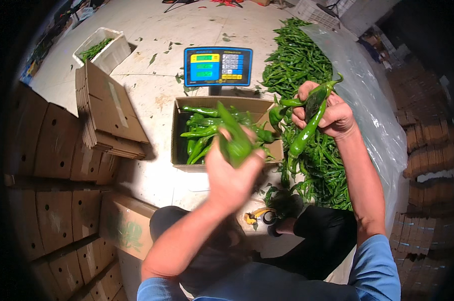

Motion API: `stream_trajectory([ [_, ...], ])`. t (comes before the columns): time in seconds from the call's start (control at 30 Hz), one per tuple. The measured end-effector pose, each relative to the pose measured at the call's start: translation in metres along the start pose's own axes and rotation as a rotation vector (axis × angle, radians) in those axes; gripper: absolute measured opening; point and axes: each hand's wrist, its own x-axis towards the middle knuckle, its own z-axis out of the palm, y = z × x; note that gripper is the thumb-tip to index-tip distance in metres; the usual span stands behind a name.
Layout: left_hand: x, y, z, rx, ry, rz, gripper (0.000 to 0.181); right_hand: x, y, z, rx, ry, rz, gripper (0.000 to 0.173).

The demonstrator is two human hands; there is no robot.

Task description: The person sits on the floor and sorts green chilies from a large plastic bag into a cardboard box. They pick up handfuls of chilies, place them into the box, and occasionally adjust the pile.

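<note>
My left hand [232, 169], blurred, is closed around green peppers [232, 131] above a cardboard box [227, 168]. Inside that box lie several more long green peppers [200, 131]. On the right, my right hand [325, 109] grips a few green peppers [306, 137] and what looks like a dark leaf [314, 103]. It is raised over a large heap of green peppers [304, 56] on the floor. Behind the box stands the blue-framed display of a digital scale [218, 67], its screens lit. Whether the box rests on the scale's platform is hidden.
Flattened cardboard boxes [106, 105] lean at the left, beside stacked cartons [55, 143]. A white foam box [112, 54] holds some peppers. Clear plastic sheeting [370, 101] borders the heap. A yellow tape dispenser [259, 216] lies near my feet. Cardboard stacks [419, 233] stand at the right.
</note>
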Motion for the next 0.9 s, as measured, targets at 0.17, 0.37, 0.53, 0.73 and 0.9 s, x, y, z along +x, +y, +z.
stream_trajectory([
  [0.17,0.031,-0.009,0.005,-0.295,-0.18,-0.168,0.063,-0.026,-0.022,0.0,0.027,-0.011,-0.07,0.059],
  [0.37,0.023,-0.005,0.052,-0.415,-0.373,-0.106,0.059,-0.091,-0.036,-0.028,-0.066,0.156,-0.116,0.061],
  [0.53,-0.022,-0.009,0.084,-0.28,-0.49,-0.454,0.027,-0.182,-0.01,-0.077,-0.208,0.433,-0.059,0.065],
  [0.73,-0.106,-0.164,0.135,-0.064,-0.399,-1.094,0.024,-0.267,0.14,-0.157,-0.214,0.681,0.158,0.052],
  [0.9,-0.126,-0.29,0.157,0.167,-0.174,-1.11,0.036,-0.293,0.248,-0.179,-0.05,0.825,0.171,0.048],
])
